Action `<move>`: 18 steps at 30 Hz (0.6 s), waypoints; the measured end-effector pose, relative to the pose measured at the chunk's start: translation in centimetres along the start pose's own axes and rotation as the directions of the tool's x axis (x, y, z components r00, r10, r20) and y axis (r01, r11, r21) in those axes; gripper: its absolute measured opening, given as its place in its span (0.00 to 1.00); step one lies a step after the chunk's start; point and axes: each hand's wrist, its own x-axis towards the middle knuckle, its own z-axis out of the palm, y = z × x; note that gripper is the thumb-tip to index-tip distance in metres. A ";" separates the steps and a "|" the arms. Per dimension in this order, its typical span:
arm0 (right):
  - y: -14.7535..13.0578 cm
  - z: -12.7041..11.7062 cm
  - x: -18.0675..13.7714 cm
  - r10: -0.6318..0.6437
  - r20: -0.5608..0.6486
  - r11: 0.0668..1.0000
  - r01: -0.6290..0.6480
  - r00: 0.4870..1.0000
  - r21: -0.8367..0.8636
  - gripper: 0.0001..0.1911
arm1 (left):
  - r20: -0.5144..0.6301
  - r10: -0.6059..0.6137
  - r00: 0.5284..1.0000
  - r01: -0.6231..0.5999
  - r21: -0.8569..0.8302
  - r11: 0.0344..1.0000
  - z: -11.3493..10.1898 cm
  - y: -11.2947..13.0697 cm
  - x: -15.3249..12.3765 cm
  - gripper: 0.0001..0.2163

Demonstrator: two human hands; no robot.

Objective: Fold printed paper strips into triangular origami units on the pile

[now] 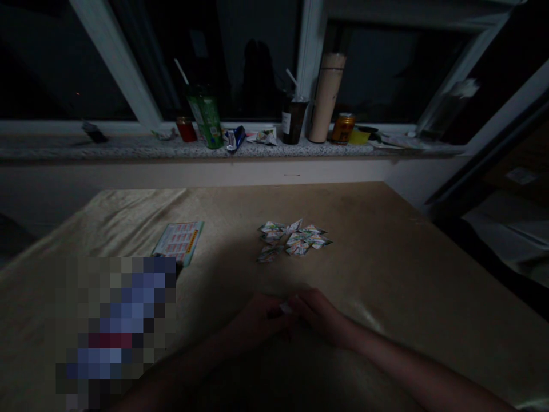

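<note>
Both hands meet low over a tan table (386,257) in dim light. My left hand (257,320) and my right hand (319,315) have their fingers pinched together on a small pale piece of paper (285,308) between them. Farther out on the table lies a small pile of several folded printed paper pieces (294,239). A printed sheet or booklet (179,241) with red and orange marks lies to the left of the pile.
A blurred-out patch (115,332) covers the near left of the table. The stone windowsill (128,147) behind holds a green bottle (206,119), a red jar (186,129), a dark cup with a straw (293,119), a tall beige flask (326,97), an orange can (343,127) and wrappers.
</note>
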 end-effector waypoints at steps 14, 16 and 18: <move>0.2 0.5 -0.2 0.075 -0.017 0.992 -0.073 0.997 0.105 0.24 | -0.027 0.106 0.994 -0.105 0.012 0.994 -0.1 0.5 -0.3 0.14; 0.2 0.5 -0.1 0.077 -0.005 0.987 -0.076 0.997 0.143 0.25 | -0.023 0.101 0.995 -0.101 -0.007 0.995 -0.1 0.7 -0.4 0.16; 0.1 0.4 0.0 0.089 0.004 0.976 -0.088 0.996 0.199 0.26 | -0.018 0.083 0.996 -0.083 -0.027 0.996 -0.2 0.7 -0.4 0.18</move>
